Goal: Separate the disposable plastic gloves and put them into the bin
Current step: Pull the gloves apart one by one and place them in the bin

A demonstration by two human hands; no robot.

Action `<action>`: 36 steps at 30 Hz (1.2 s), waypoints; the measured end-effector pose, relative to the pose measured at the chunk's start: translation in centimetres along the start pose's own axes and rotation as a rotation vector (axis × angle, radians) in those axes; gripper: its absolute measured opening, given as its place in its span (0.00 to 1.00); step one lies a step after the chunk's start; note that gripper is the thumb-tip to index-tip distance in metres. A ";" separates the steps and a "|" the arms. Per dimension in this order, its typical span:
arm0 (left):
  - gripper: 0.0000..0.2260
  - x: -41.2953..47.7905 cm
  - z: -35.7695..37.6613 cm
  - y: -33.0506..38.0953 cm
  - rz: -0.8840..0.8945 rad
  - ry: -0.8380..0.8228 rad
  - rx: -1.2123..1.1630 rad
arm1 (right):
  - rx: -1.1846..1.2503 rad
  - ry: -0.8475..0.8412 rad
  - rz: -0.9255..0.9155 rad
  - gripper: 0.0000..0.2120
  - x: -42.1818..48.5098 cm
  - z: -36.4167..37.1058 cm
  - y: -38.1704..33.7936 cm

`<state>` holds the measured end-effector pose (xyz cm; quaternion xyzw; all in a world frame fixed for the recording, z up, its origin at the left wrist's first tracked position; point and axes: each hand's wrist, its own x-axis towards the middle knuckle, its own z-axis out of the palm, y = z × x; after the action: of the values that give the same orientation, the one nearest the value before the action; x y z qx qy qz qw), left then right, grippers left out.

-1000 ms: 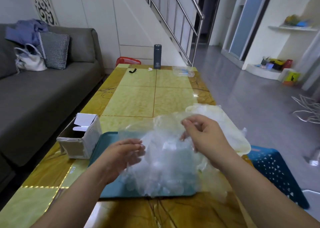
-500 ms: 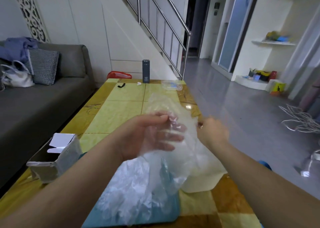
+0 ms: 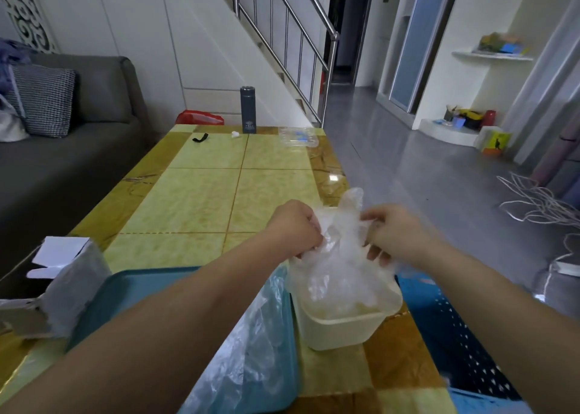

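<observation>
Left hand [image 3: 295, 228] and right hand [image 3: 392, 234] each pinch clear plastic glove [image 3: 342, 244], held just above cream bin [image 3: 342, 329]; glove pile [image 3: 254, 344] left of bin.

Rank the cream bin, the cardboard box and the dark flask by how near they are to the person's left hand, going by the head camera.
1. The cream bin, just below and right of the left hand, which grips a plastic glove.
2. The cardboard box, at the table's left edge, near the person.
3. The dark flask, upright at the table's far end.
</observation>
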<state>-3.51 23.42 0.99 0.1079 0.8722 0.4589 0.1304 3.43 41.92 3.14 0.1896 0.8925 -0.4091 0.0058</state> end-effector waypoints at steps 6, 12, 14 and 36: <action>0.06 0.7 1.2 -0.1 0.071 0.032 0.297 | -0.087 0.300 -0.441 0.14 -0.4 -1.5 -1.7; 0.18 1.0 1.0 0.2 0.012 0.013 0.331 | -0.411 -0.304 -0.279 0.23 -2.5 0.8 -4.1; 0.25 1.1 0.7 -0.1 0.030 0.011 0.282 | -0.574 -0.350 -0.212 0.27 -2.0 2.3 -3.4; 0.16 -4.1 1.3 -1.2 0.231 -0.332 0.959 | -1.002 -0.528 -0.162 0.28 0.6 10.1 -0.6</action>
<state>0.70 22.48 -0.21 0.3225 0.9344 -0.0040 0.1513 1.21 34.38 -3.28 -0.0141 0.9575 0.0315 0.2865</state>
